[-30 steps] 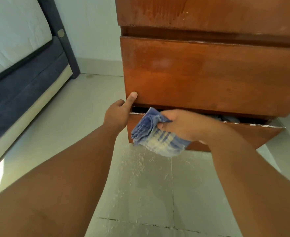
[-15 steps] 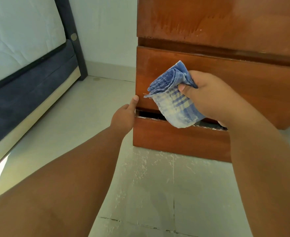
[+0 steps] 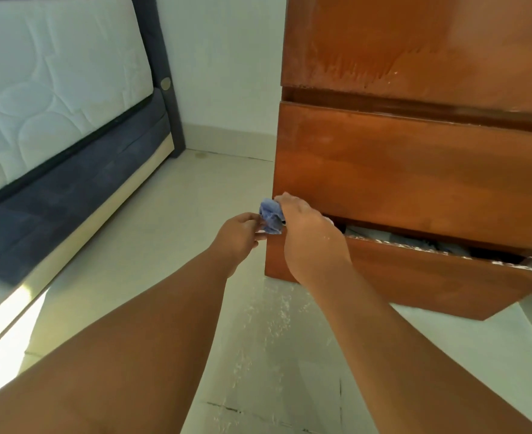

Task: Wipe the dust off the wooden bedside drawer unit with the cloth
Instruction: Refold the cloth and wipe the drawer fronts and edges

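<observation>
head view: right hand (image 3: pixel 308 239) clutches crumpled blue cloth (image 3: pixel 271 216) at glossy wooden drawer unit (image 3: pixel 415 170) corner; left hand (image 3: pixel 238 234) pinches it

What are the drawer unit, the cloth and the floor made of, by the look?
Drawer unit: looks like wood or wood veneer, reddish-brown, semi-gloss; grain streaks and pale scuffs show. Cloth: soft woven fabric, blue, crumpled in the right hand. Floor: pale glazed tile, probably ceramic; grout lines and a sheen show.

Both hands, left (image 3: pixel 238 234) and right (image 3: pixel 310 236), meet with fingers curled.
</observation>
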